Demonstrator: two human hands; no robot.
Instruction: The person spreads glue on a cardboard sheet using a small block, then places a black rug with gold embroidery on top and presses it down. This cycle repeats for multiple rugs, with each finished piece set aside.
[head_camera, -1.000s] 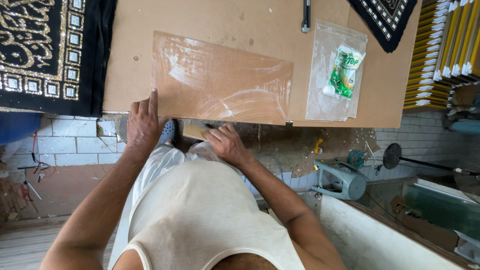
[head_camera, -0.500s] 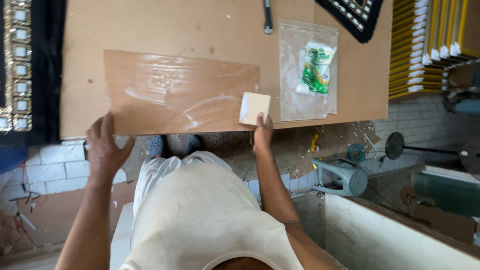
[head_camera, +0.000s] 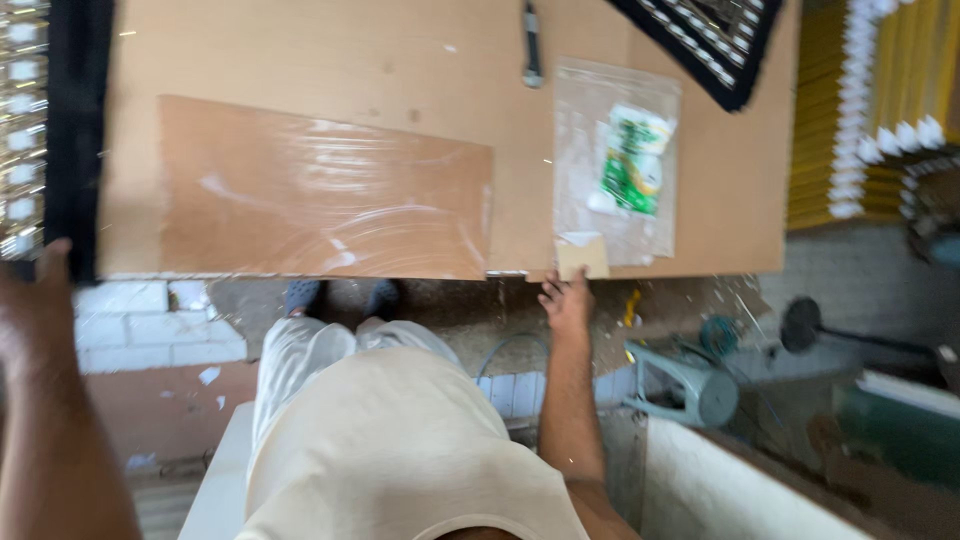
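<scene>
Hands apart: left hand raised at frame edge, blurred, fingers loosely spread, holding nothing, just off board's left corner; right hand at near edge, fingertips pinching small tan block; glossy sheet lies flat between hands, beyond them; clear bag with green packet just beyond block; dark tool farther off. Step, seemingly: bringing block to sheet; next calls for steadying sheet, firm even pressure. Board bare brown; dark patterned panels at far corners; brick, rubble below.
</scene>
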